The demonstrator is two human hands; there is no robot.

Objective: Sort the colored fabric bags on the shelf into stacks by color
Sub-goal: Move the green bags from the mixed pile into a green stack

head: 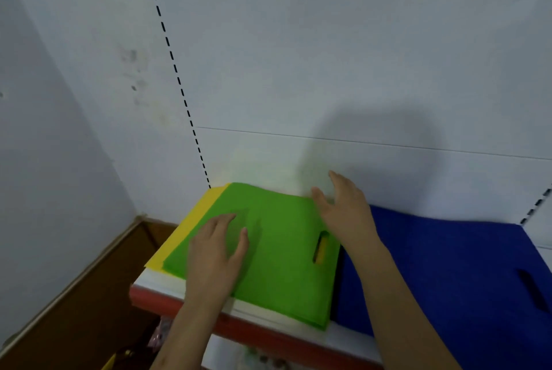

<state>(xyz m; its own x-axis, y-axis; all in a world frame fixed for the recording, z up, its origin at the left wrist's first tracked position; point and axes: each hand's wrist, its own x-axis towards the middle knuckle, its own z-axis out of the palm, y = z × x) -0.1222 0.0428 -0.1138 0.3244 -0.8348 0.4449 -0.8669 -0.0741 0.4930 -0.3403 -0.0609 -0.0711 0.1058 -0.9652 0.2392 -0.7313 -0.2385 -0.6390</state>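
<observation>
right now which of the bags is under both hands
The green bag: left hand and right hand are over it, the yellow bag peeks out beneath, the blue bag lies beside.

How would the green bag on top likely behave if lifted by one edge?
The green bag lies thin and flat, so it is probably floppy and light. Resting on the yellow bag, it may slide when pushed. The handle slot offers a grip.

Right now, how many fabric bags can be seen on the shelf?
3. A green bag lies under both hands, a yellow bag shows beneath it at its left edge, and a blue bag lies to the right. More may be hidden underneath.
</observation>
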